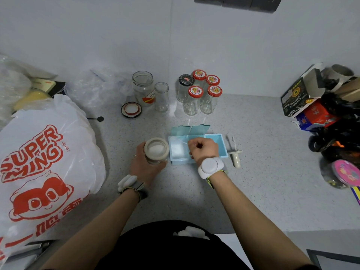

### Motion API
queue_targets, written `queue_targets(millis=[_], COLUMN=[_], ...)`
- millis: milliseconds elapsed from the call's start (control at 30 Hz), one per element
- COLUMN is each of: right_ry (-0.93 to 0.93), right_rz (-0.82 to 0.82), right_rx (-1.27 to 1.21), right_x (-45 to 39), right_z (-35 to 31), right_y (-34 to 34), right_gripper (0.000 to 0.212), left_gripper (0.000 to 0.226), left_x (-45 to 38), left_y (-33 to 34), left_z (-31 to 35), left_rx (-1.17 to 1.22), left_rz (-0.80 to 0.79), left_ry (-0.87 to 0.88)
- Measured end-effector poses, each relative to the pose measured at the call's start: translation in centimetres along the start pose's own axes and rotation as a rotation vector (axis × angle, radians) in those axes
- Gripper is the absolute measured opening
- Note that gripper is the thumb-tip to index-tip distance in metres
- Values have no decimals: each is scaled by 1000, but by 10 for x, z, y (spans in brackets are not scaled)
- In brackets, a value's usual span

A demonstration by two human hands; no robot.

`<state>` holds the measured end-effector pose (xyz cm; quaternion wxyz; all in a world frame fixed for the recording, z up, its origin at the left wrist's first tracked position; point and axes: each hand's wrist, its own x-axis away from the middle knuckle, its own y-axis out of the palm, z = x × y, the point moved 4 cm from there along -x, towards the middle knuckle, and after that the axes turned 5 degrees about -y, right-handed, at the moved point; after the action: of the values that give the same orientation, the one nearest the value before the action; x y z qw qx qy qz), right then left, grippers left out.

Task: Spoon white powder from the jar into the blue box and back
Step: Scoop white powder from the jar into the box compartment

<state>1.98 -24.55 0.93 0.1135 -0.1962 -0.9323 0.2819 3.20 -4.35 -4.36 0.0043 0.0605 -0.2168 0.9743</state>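
— Where are your hands?

— My left hand (145, 166) is wrapped around the short open glass jar of white powder (156, 151), fingers curled on its side, holding it upright on the grey speckled countertop (263, 172). The jar stands just left of the light blue plastic box (224, 145), nearly touching it. My right hand (203, 150) is closed in a loose fist over the box's middle, thumb and fingers pinched on a thin, clear spoon handle (184, 142) that reaches left into the box. I cannot make out the spoon's bowl.

— State of the box?

— Both translucent blue lids (190, 130) stand open at the back. The left compartment holds white powder (178, 150). The right compartment looks bare blue inside. My hand hides the middle.

— Anything else nearby?

— A small white plastic spoon (233, 142) and a cream-coloured tube-shaped tool (236, 157) lie just right of the box. Behind it: two open empty glass jars (150, 90), a loose lid (131, 109) lying upside down, and a cluster of lidded glass jars (200, 94), four red-capped, one black-capped. A large white plastic bag with red print (44, 162) sits to my left; stacked cartons (309, 106) sit far right. White bands (211, 166) are on both wrists.
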Motion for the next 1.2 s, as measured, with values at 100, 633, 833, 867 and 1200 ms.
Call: queue_targets(millis=[100,633,833,867,1200], right_ry=[-18,-66,239,268,326], right_rz=[-11,-237,-68,-51,-4], right_rx=[35,277,-113,-177,-376], right_x=[4,-2,-2,-2,-4], right_z=[6,5,18,20,18], right_y=[0,14,0,-1,-5], right_gripper=[14,20,32,32,30], left_gripper=[79,82,83,83,82], left_x=[0,-2,-2,-3,-1], left_y=[0,0,1,1,0], left_z=[1,1,-2,-2,-1], left_rx=[-2,-12,-16,-13,15], left_rz=[-7,-34,-3,-7,-26], left_ry=[1,11,4,3,-9])
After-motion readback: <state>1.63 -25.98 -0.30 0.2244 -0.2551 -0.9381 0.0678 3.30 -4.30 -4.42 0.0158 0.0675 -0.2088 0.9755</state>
